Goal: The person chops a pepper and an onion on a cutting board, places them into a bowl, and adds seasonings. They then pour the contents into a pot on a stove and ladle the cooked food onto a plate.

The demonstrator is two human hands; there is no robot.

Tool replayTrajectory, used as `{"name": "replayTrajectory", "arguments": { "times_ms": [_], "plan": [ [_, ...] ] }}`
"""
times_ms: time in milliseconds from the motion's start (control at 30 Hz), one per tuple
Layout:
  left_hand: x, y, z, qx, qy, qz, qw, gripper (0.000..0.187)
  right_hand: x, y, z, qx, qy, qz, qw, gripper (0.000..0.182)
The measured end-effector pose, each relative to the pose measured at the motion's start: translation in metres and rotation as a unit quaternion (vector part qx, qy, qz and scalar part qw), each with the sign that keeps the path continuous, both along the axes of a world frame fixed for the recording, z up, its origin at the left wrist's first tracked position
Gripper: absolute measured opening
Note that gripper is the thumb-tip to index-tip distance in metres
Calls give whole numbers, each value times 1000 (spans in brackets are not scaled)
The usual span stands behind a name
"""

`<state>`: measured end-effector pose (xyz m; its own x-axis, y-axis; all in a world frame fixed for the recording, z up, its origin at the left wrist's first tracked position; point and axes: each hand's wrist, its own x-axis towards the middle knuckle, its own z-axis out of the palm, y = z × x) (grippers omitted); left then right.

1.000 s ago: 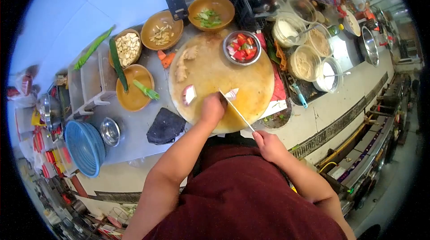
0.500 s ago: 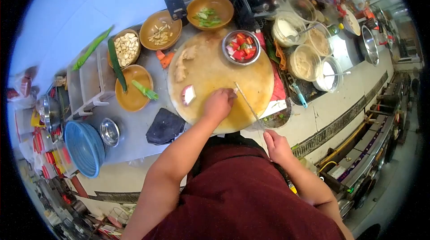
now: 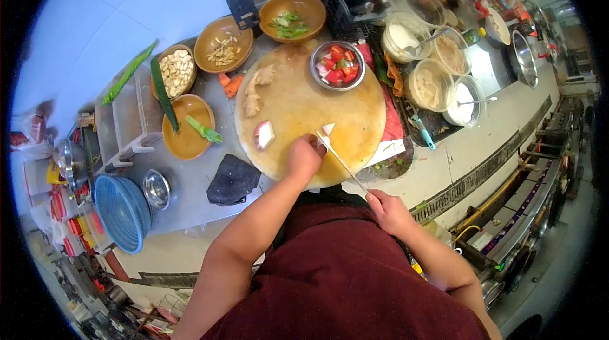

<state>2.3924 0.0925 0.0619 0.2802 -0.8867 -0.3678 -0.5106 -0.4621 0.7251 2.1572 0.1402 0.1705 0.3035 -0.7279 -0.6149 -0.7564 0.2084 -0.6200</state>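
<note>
My right hand (image 3: 388, 212) is closed round the handle of a kitchen knife (image 3: 342, 163), seen nearly edge-on, its blade slanting up and left over the round chopping board (image 3: 298, 108). At the blade's far end, my left hand (image 3: 306, 159) has curled fingers pressing on a pale piece of onion (image 3: 325, 141), mostly hidden by fingers and blade. A small cut wedge (image 3: 328, 129) lies just beyond the knife. Left of my hand rests a chunk of red onion (image 3: 264, 136), with ginger (image 3: 254, 94) behind it. A steel bowl (image 3: 338, 66) of red pepper and onion pieces stands on the board's far side.
Brown bowls hold garlic cloves (image 3: 176, 70), sliced garlic (image 3: 223, 52) and green slices (image 3: 290, 23). A dark folded cloth (image 3: 233, 180) lies left of the board, near a blue basket (image 3: 120, 213). Seasoning tubs (image 3: 429, 85) stand at right. A phone (image 3: 242, 7) leans at the back.
The blade has shifted left and slightly down, closer to my left fingers. A cut wedge now lies apart on the board beyond it. My right hand has moved slightly left.
</note>
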Motion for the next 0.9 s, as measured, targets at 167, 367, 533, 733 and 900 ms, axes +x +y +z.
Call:
{"name": "replayTrajectory", "arguments": {
  "times_ms": [167, 367, 533, 733, 900],
  "plan": [
    [-3, -4, 10, 25, 13, 33, 999, 27, 8, -6, -1, 28, 26, 12, 999, 45],
    [-1, 3, -9, -6, -12, 46, 999, 22, 26, -17, -25, -1, -7, 35, 999, 44],
    [2, 15, -20, -76, -23, 23, 997, 33, -9, -6, -28, 12, -56, -40, 998, 41],
    [-27, -6, -31, -262, -78, -40, 961, 42, -50, -15, -73, 381, -219, -306, 845, 70],
    [-51, -41, -31, -286, -65, 32, 956, 39, 1, -19, -84, 398, -281, -271, 830, 60]
  ]
}}
